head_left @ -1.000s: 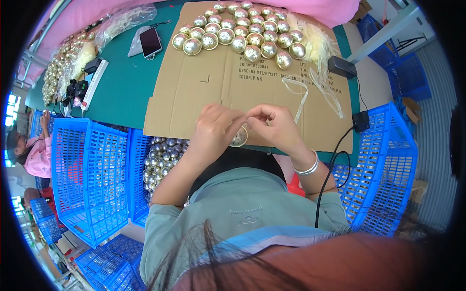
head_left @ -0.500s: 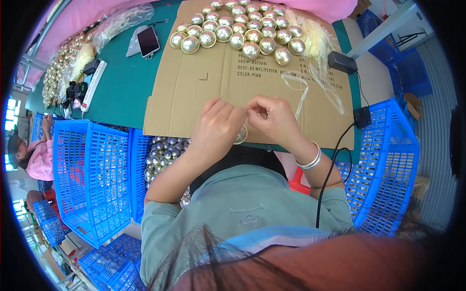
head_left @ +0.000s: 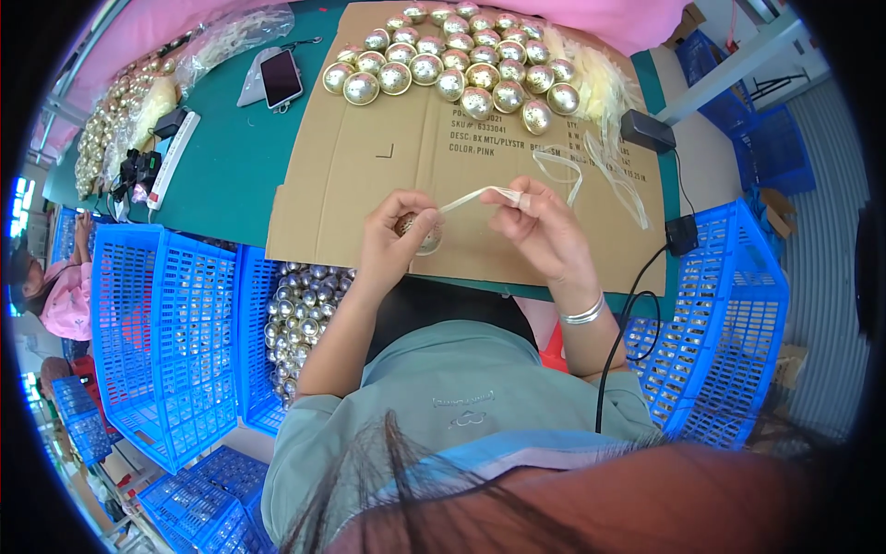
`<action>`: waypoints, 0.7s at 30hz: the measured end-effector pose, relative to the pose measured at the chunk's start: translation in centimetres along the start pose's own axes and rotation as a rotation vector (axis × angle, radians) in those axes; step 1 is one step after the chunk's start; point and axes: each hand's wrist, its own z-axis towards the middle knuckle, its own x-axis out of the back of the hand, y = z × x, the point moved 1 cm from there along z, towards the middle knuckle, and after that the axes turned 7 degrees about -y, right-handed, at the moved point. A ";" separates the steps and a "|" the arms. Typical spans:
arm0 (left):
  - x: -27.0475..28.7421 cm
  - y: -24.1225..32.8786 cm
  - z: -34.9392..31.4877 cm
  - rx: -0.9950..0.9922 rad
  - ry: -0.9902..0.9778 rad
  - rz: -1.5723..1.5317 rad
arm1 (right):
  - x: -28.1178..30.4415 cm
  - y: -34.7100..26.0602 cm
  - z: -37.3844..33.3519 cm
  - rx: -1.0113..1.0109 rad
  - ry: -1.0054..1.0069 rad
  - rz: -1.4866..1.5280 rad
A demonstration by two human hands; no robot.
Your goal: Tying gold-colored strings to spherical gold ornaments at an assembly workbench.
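Observation:
My left hand (head_left: 393,238) is closed round a round gold bell (head_left: 430,238) above the near edge of the cardboard sheet (head_left: 360,198). From the top of the bell a pale cream ribbon (head_left: 467,197) runs up to the right. My right hand (head_left: 546,231) pinches the ribbon's other end between thumb and fingers and keeps it stretched. Part of the bell is hidden behind my left fingers. Farther off on the cardboard sit several gold bells (head_left: 425,69) in loose rows. Beside them, to the right, lies a bundle of cream ribbons (head_left: 595,78), with loose strands (head_left: 616,185) nearer me.
A blue crate (head_left: 245,323) of silvery bells (head_left: 300,309) stands below the table's left front, another blue crate (head_left: 720,305) at the right. A phone (head_left: 281,78), power strip (head_left: 173,162) and bagged bells (head_left: 115,120) lie on the green table. A black cable (head_left: 629,323) hangs right. A person in pink (head_left: 69,300) is far left.
My hands were close together over the bell and have moved apart. The left now grips the bell farther left; the right has drawn the ribbon out to the right.

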 end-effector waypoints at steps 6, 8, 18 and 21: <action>-0.6 0.1 0.6 -0.115 0.055 0.327 | -1.3 2.6 1.5 0.470 0.013 -1.292; -0.7 -0.1 0.5 -0.176 0.045 0.336 | -1.9 2.9 1.3 0.674 0.023 -2.074; -1.3 0.2 0.2 0.085 0.105 -0.147 | -1.6 3.2 1.2 0.771 0.068 -2.283; -1.2 -0.2 0.2 0.004 0.110 -0.012 | -1.8 3.1 1.0 0.774 0.058 -2.302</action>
